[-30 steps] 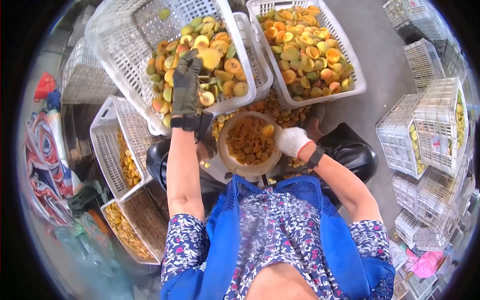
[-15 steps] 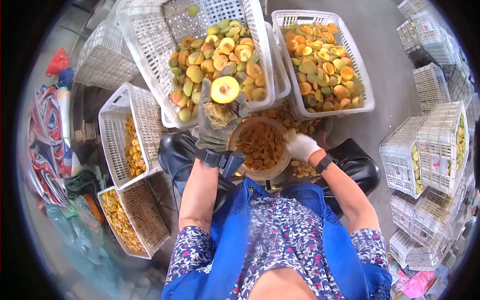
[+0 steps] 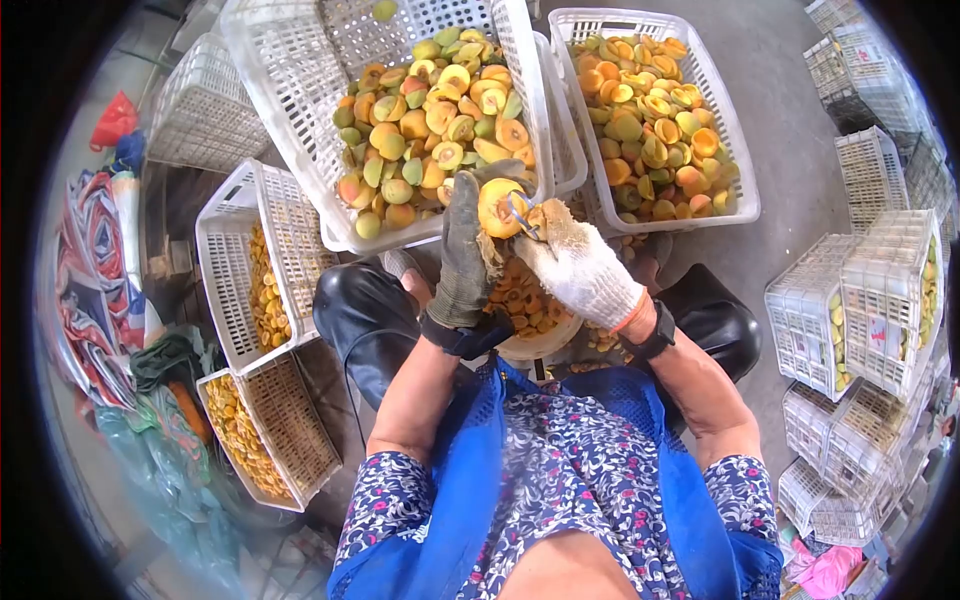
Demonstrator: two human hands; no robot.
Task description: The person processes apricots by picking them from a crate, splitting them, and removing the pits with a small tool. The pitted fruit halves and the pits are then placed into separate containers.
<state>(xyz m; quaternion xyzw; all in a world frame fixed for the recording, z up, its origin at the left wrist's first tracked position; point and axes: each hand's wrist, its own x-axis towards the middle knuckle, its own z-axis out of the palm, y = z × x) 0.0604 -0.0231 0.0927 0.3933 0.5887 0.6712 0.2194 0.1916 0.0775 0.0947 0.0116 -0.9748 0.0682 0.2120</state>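
Observation:
My left hand (image 3: 462, 250), in a dark grey glove, is closed around a yellow peach half (image 3: 497, 208) above the bucket. My right hand (image 3: 582, 262), in a white glove stained brown at the fingers, grips a small tool with a curved metal loop (image 3: 524, 216). The loop is against the cut face of the peach half; its handle is hidden in the glove. Below both hands stands a round bucket (image 3: 545, 342) holding orange-brown pieces, partly covered by my hands and wrists.
Ahead, one white crate (image 3: 290, 120) holds peach halves, and another crate (image 3: 745, 190) beside it holds more. Crates with orange pieces (image 3: 268, 300) stand at left. Stacked crates (image 3: 815, 300) line the right. My knees flank the bucket.
My right hand has come up from beside the bucket to the peach half, bringing the loop tool against it. My left hand has moved slightly right and turned the half.

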